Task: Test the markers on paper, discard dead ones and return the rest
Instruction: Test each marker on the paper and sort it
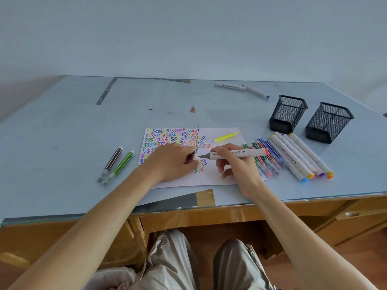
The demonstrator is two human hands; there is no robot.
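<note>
Head view | two markers (116, 165) lying at bench (62, 126) left | left hand (173, 162) curling its grip on a dark cap over the paper (222, 135) | right hand (234, 162) gripping a white marker (238, 153), red tip just above paper | marker row (293, 158) lying right | two mesh cups (310, 118) standing far right, contents unclear

Two mesh cups (288, 114) by the desk's right edge — two pens (116, 164) left, two markers (240, 87) at the far edge.
</note>
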